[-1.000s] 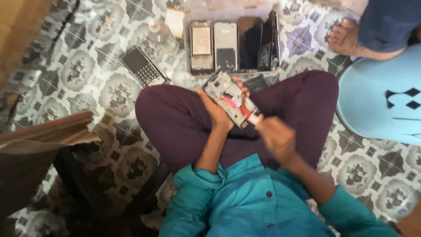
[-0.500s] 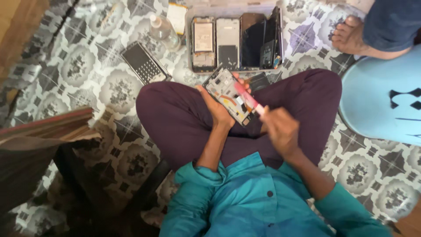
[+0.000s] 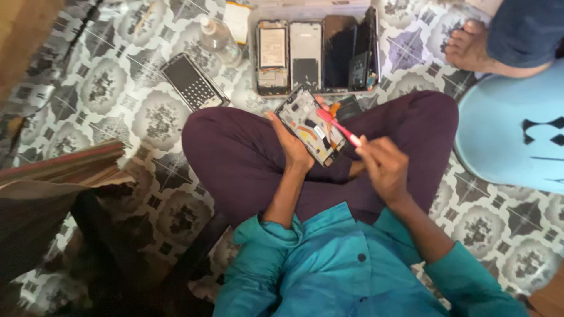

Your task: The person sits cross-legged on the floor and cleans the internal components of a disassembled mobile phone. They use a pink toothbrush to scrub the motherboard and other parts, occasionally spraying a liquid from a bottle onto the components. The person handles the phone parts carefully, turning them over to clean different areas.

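Note:
I sit cross-legged on a patterned floor. My left hand [image 3: 292, 145] holds an opened phone frame [image 3: 309, 125] over my lap, its bare inner side facing up. My right hand [image 3: 383, 166] grips a thin pink tool [image 3: 339, 127], and the tool's tip rests on the upper part of the phone frame. Both arms wear teal sleeves.
A tray [image 3: 314, 50] on the floor ahead holds several phone bodies and screens. A clear bottle [image 3: 218, 38] and a dark keypad device [image 3: 191, 82] lie to its left. Another person's bare foot [image 3: 476, 54] and a light blue round object [image 3: 517, 132] are at right. Stacked boards [image 3: 64, 167] sit at left.
My right hand has shifted slightly up and right, and the pink tool now reaches farther across the phone frame. My left hand keeps the frame in place.

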